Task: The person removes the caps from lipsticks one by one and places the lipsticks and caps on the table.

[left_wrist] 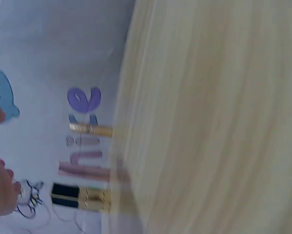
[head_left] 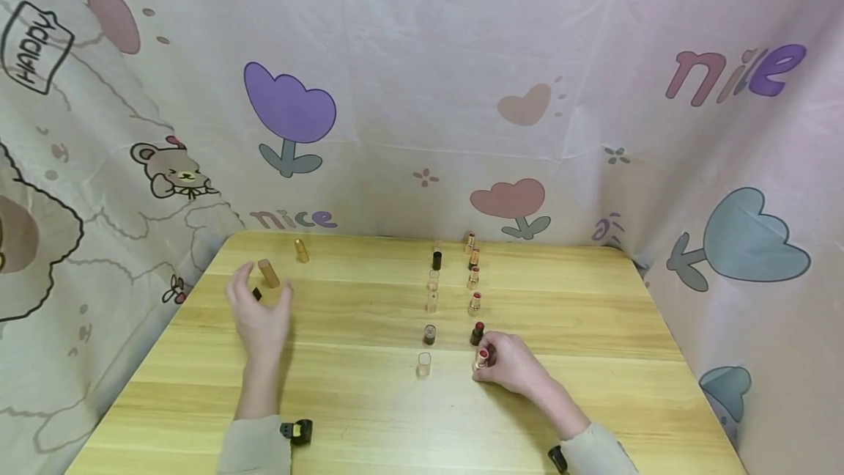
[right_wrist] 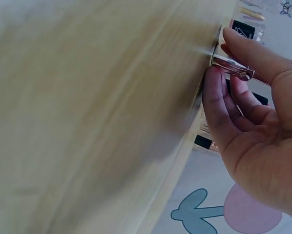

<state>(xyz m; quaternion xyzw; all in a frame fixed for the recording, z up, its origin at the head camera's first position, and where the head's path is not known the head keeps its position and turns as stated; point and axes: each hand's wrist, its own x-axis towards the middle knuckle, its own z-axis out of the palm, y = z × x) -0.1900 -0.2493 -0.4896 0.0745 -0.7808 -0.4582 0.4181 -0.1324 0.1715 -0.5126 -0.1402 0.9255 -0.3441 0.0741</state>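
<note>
My right hand [head_left: 511,365] pinches an uncapped lipstick [head_left: 483,358] with a red tip, upright at the near end of a row of open lipsticks. In the right wrist view, its shiny base [right_wrist: 232,67] shows between thumb and fingers, low at the tabletop. On the left of the table, my left hand [head_left: 259,319] reaches out with thumb and fingers spread, holding nothing. Just past its fingers stand a tan capped lipstick [head_left: 268,273] and a black-and-gold one [left_wrist: 80,196], mostly hidden by the hand in the head view. Farther back stands a slim gold lipstick [head_left: 301,250].
Several more open lipsticks, among them a black one [head_left: 478,333], run back from my right hand. Left of them is a parallel line of caps, with a clear cap [head_left: 424,364] nearest. A printed curtain [head_left: 395,108] surrounds the wooden table [head_left: 356,387].
</note>
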